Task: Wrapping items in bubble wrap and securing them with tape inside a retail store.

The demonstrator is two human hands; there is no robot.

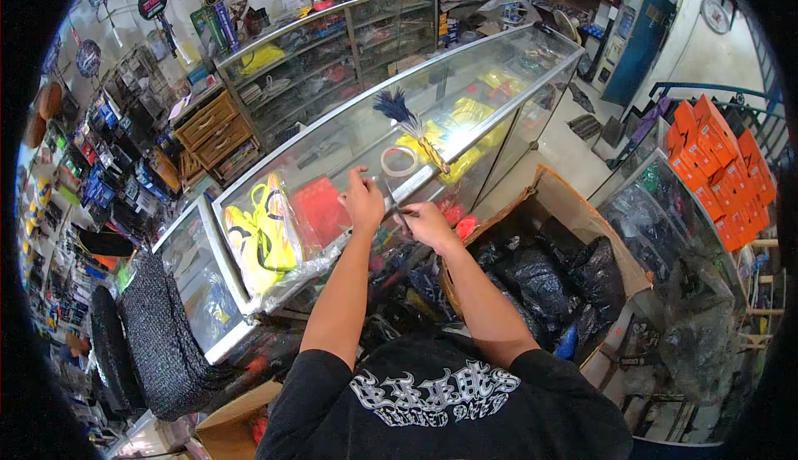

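My right hand [426,226] grips a pair of scissors [392,193], its blades pointing away from me over the counter's front edge. Just left of the blades, my left hand [365,203] is raised with the index finger extended; whether it holds a thin clear strip cannot be made out. Beyond both hands, a roll of tape [384,164] lies on the glass display counter [324,148]. A bundle of dark strands [394,108] with a yellow-and-black lower end lies beside the roll. Yellow sports shoes [265,235] in clear plastic are to the left, near a red packet [321,210].
At my right stands an open cardboard box [576,201] holding black plastic bags [536,279]. Stacked orange shoeboxes [714,173] rise farther right. Black textured material [156,335] lies over the left counter section. Badminton rackets [151,2] hang on the far wall.
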